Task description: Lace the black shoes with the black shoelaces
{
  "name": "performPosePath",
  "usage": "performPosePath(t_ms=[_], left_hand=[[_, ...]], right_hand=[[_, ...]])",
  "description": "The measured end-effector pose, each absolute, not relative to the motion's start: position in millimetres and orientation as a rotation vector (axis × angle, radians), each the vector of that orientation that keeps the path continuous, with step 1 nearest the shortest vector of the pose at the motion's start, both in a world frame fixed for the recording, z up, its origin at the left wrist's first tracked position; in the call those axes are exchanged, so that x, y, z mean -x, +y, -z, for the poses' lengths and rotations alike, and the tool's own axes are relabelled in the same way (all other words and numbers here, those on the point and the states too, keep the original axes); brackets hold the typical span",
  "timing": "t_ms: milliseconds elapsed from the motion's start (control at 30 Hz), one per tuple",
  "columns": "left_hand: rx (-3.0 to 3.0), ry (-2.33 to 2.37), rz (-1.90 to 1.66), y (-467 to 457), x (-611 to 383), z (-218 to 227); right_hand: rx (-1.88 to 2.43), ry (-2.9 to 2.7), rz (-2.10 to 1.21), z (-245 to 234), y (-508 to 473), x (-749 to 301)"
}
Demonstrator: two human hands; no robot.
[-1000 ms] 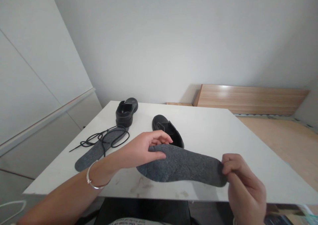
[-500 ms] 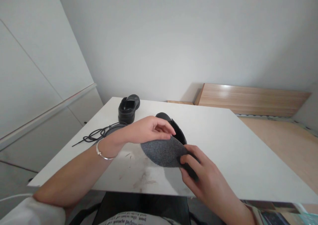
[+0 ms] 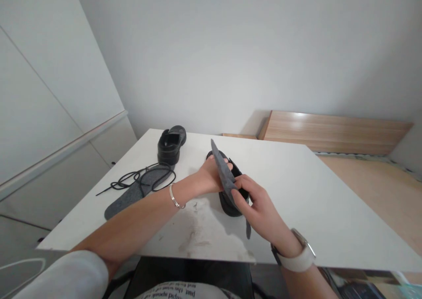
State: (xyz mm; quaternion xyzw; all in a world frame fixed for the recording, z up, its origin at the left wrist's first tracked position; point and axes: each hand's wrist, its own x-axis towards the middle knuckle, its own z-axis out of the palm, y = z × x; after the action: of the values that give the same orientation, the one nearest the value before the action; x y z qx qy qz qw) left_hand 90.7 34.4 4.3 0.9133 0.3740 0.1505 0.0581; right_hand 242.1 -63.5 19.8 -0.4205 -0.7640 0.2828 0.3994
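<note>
A grey felt insole (image 3: pixel 223 172) stands on edge above a black shoe (image 3: pixel 231 202) in the middle of the white table (image 3: pixel 313 202). My left hand (image 3: pixel 211 176) grips the insole near its upper end. My right hand (image 3: pixel 255 204) pinches it lower down, right over the shoe's opening. The shoe is largely hidden behind both hands.
A second black shoe (image 3: pixel 171 145) sits at the table's far left. A second grey insole (image 3: pixel 136 191) lies near the left edge with black laces (image 3: pixel 132 180) coiled over it. A wooden bed frame (image 3: pixel 329 132) stands behind the table. Smudges mark the table's front.
The insole has turned from lying flat between my hands to standing on edge over the middle shoe. Both hands have moved forward onto that shoe.
</note>
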Motion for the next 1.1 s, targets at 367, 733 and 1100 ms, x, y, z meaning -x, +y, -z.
performPosePath(t_ms=[367,733,1100], left_hand=[[-2.705,1.311,-0.586,43.0,-126.7,7.3],[-2.105,1.107,-1.147,56.1,-92.1,24.9],[-1.572,0.903,-1.288,48.0,-88.4,42.8]], right_hand=[[1.290,-2.036,-0.733,-38.1,-65.4,-252.5],[1.424,-2.192,-0.603,-74.3,-84.5,-290.7],[1.796,-2.732,-0.251,-116.7,-89.6,-313.8]])
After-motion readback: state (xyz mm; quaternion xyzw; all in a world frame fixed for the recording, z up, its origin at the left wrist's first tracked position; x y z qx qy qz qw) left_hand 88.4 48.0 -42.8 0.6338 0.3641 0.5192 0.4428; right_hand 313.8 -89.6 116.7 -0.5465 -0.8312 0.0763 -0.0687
